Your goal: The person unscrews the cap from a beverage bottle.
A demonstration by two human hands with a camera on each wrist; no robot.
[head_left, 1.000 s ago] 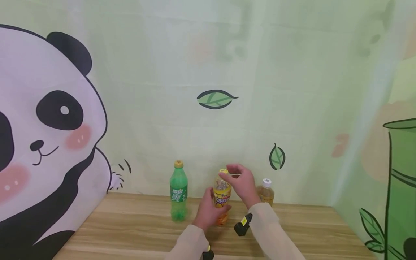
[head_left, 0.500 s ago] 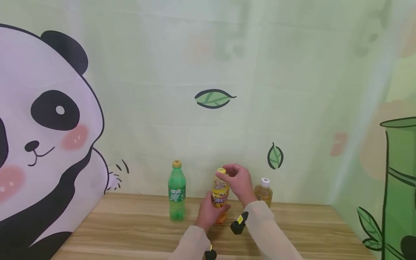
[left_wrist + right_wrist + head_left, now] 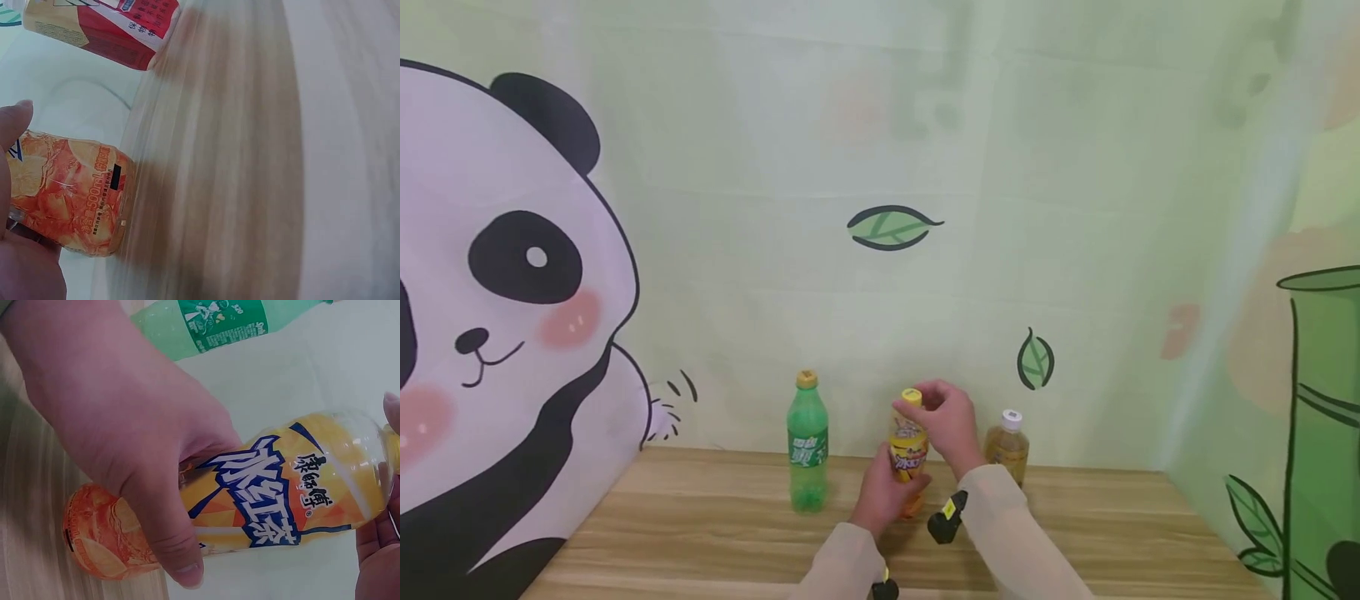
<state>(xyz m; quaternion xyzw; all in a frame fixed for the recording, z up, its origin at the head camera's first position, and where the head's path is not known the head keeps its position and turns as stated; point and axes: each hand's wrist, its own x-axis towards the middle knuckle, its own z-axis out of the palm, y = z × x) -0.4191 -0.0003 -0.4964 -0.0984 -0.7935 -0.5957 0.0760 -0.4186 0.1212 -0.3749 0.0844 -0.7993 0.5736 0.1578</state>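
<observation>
A bottle of iced tea [image 3: 907, 446] with a yellow-orange label stands upright on the wooden table in the head view. My left hand [image 3: 880, 492] grips its lower half, thumb across the front; in the right wrist view the left hand [image 3: 131, 425] is wrapped round the label. At the top, my right hand [image 3: 951, 421] pinches the yellow cap [image 3: 912, 394] between thumb and fingers. Only the bottle's lower end [image 3: 75, 194] shows in the left wrist view, and the cap [image 3: 394, 450] is mostly cut off in the right wrist view.
A green soda bottle [image 3: 808, 442] with a gold cap stands to the left on the table [image 3: 700, 508]. Partly behind my right wrist is an amber drink bottle [image 3: 1009, 446] with a white cap. A printed panda cloth [image 3: 737, 292] hangs behind the table.
My right thumb and fingers have shifted slightly leftward round the yellow cap. My left hand keeps its grip on the bottle. The head view has shifted a little.
</observation>
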